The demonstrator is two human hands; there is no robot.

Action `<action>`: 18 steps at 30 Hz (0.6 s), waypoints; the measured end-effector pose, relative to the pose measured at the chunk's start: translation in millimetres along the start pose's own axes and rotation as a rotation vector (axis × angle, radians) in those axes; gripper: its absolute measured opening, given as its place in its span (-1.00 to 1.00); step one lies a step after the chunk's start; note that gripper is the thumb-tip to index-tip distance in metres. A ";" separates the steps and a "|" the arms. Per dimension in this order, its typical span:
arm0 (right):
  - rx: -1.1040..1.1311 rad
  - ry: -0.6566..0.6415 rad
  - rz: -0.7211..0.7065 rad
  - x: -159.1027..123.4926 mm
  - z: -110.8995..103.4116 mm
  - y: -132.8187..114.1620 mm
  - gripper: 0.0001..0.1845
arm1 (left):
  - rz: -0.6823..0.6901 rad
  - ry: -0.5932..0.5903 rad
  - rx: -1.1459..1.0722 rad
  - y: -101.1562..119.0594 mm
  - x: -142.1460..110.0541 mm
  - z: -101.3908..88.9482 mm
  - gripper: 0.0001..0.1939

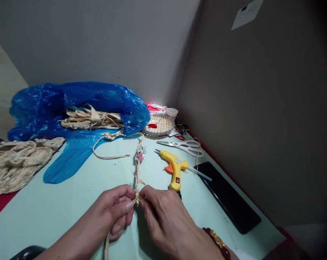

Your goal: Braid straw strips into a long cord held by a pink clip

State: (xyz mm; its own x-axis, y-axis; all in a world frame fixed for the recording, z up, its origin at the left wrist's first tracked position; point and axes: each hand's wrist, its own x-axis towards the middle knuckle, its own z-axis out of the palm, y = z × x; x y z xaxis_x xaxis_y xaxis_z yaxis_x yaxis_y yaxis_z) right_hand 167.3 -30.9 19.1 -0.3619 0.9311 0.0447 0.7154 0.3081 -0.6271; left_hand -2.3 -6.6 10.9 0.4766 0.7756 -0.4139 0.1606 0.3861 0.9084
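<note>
A thin braid (137, 177) of pale dried plant fibre runs away from me along the table, with short ends sticking out. A pink binder clip (140, 156) grips it farther up. At the braid's near end, my left hand (117, 209) pinches fibre between thumb and fingertips; a loose strand (107, 245) hangs below its palm. My right hand (163, 211) closes thumb and finger on the same end from the other side. The two hands' fingertips nearly meet there, so the exact strands in each pinch are partly hidden.
Behind lies a blue plastic bag (93, 90) with dried fibre strips (95, 118). Woven fibre work (22, 162) sits left. To the right are scissors (185, 145), a yellow glue gun (176, 168) and a black slab-like object (228, 198). A shallow basket (163, 124) stands near the wall.
</note>
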 end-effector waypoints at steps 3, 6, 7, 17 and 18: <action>-0.018 0.014 0.009 0.2 -0.1 -0.7 -0.81 | -0.044 0.027 -0.048 -5.7 0.7 0.3 -0.73; -0.002 0.019 0.015 -0.7 0.2 -1.3 -0.79 | 0.054 0.112 0.144 -7.7 -0.9 0.6 -0.70; 0.011 0.011 0.020 -1.2 0.0 -1.5 -0.78 | 0.097 0.137 0.230 -7.3 -1.5 0.9 -0.70; 0.095 -0.060 0.136 -2.5 -4.9 -3.0 -0.72 | 0.204 0.193 0.847 -7.2 -6.2 8.3 -0.73; 0.095 -0.056 0.132 -2.1 -4.0 -1.9 -0.72 | 0.214 0.184 0.874 -8.2 -7.7 8.5 -0.74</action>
State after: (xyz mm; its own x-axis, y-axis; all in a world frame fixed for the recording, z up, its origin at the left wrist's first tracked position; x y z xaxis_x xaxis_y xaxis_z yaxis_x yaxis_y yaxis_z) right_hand 169.1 -32.7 23.3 -0.3036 0.9491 -0.0844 0.6999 0.1620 -0.6956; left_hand 0.1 -20.0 7.2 0.4386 0.8831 -0.1665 0.7166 -0.2318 0.6578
